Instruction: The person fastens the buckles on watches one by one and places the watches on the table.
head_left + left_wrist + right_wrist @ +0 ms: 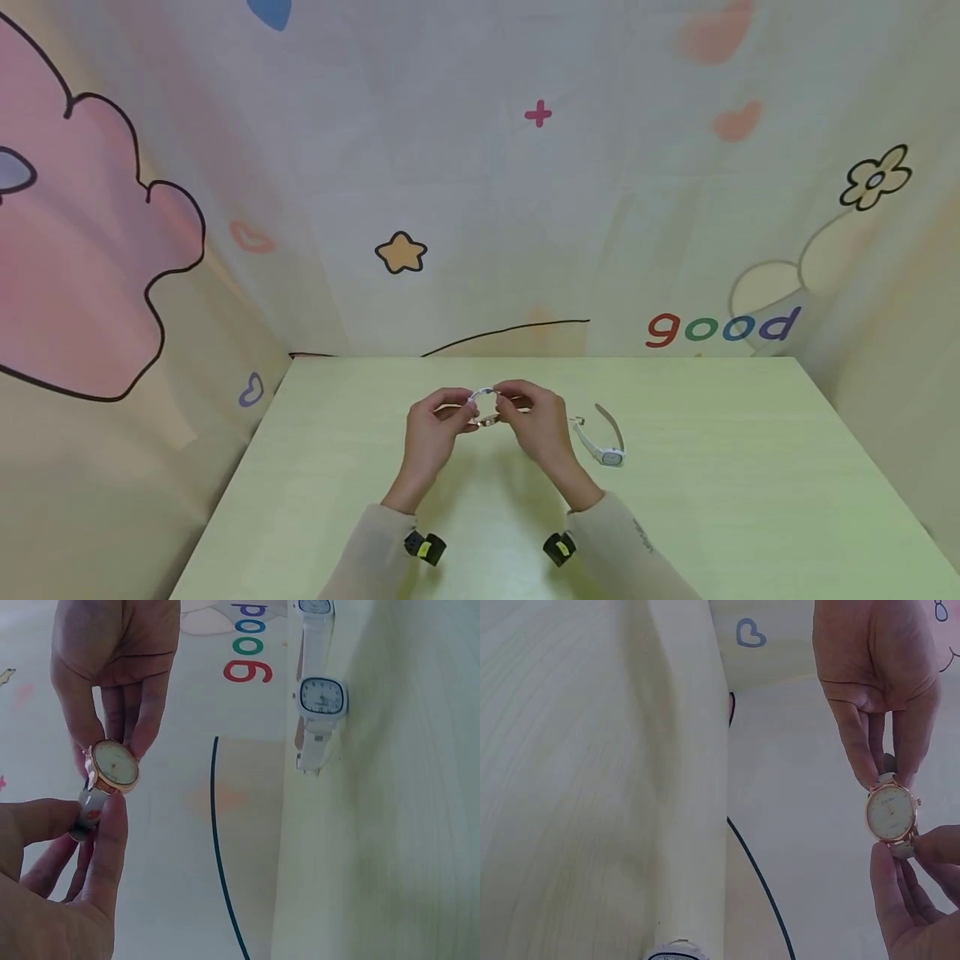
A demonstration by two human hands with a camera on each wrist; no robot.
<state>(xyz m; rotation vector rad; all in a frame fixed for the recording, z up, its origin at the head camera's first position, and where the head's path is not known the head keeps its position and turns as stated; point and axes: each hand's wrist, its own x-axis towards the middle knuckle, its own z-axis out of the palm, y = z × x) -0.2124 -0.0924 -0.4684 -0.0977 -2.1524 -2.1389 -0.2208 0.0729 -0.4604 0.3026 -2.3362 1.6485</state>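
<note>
Both hands hold up a wristwatch [489,421] with a round white dial, a rose-gold case and a pale strap. Its strap curves into a loop between them in the head view. My left hand [431,437] pinches one side of the strap beside the case. On the opposite side, my right hand [542,425] grips the strap with thumb and fingers. The dial [891,813] faces the wrist cameras, and fingers cover parts of the strap. Right of my right hand, a white watch [612,457] with a squarish dial lies on the table, its strap unfastened.
The pale table [712,517] reaches back to a printed curtain [480,208] with cartoon shapes and the word "good". Curtain cloth also hangs at both sides. Part of another squarish dial [313,607] shows at the top edge of the left wrist view.
</note>
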